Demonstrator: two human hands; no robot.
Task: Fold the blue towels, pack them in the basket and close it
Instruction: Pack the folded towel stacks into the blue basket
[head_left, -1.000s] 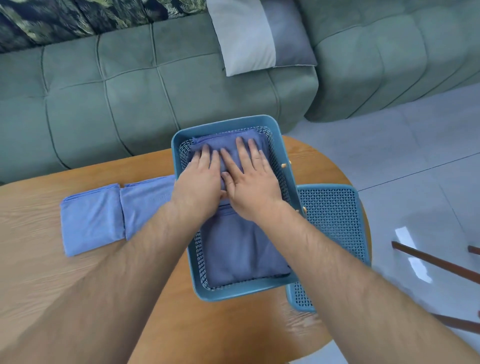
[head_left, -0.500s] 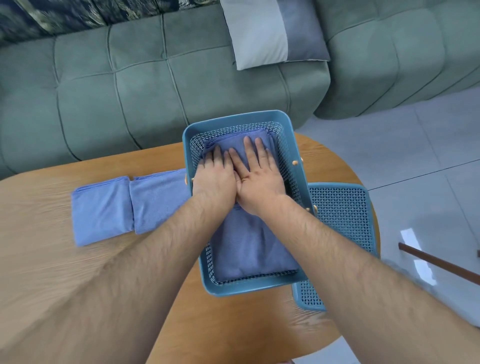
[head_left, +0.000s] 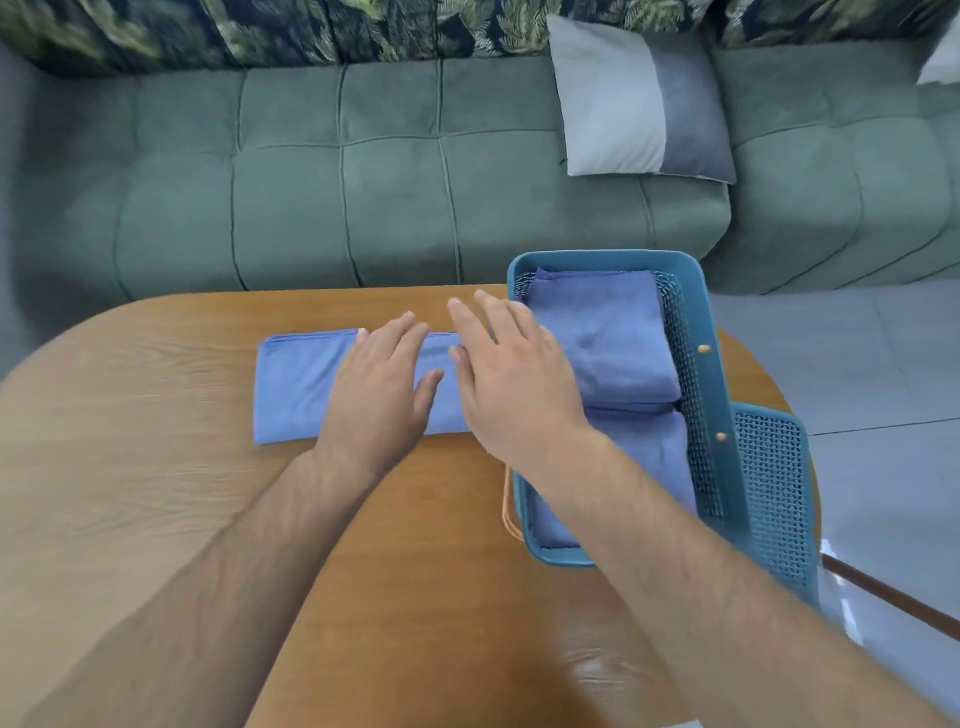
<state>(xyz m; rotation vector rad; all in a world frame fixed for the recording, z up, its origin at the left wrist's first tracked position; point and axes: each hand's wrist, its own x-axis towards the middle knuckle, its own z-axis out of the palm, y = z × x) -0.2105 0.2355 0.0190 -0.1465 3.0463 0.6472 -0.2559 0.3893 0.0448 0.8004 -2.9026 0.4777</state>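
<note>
Folded blue towel (head_left: 296, 387) lies crosswise just left of basket (head_left: 602, 258); left hand (head_left: 379, 400) over its middle, right hand (head_left: 519, 395) over basket-side end, both straight-fingered, empty.

Left hand (head_left: 382, 387) out of teal perforated plastic basket (head_left: 605, 258), now over folded light-blue cloth towel (head_left: 296, 384) lying on oval wooden table (head_left: 156, 493); fingers straight, spread. Right hand (head_left: 514, 387) off packed towels too, now across basket's left rim, fingers loosely spread. Folded blue towel at basket's far end (head_left: 608, 332) now uncovered. View swings left: basket now sits right of frame.
</note>
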